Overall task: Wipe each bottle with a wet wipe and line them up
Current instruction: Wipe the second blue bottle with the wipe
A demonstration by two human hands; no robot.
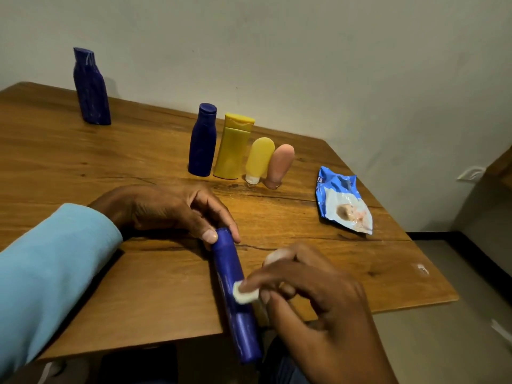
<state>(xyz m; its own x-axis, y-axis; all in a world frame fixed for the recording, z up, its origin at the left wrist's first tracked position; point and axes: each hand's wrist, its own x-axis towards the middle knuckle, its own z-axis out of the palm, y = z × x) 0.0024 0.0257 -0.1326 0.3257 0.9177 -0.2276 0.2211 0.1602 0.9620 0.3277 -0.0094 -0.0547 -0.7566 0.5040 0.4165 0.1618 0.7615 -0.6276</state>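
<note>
- A wooden worktop (83,167) stands against a pale wall, seen from above and in front.
- The left hand (169,210), in a light blue sleeve (47,273), pinches the cap end of a long dark blue bottle (235,300) between thumb and curled fingers (221,214).
- That bottle lies tilted at the near worktop edge, its base sticking out past the edge towards the viewer.
- The right hand (310,297) presses a small folded white wet wipe (243,293) against the middle of the bottle, the wipe pinched under its fingertips, the other fingers curled.
- Further back, four bottles stand close together in a row: a dark blue bottle (202,141), a yellow flip-cap bottle (234,146), a small yellow tube (259,159) on its white cap, and a pink tube (279,164).
- A taller dark blue bottle (91,88) stands alone at the far left, well apart.
- A crumpled blue wet wipe packet (342,199) lies flat to the right.
</note>
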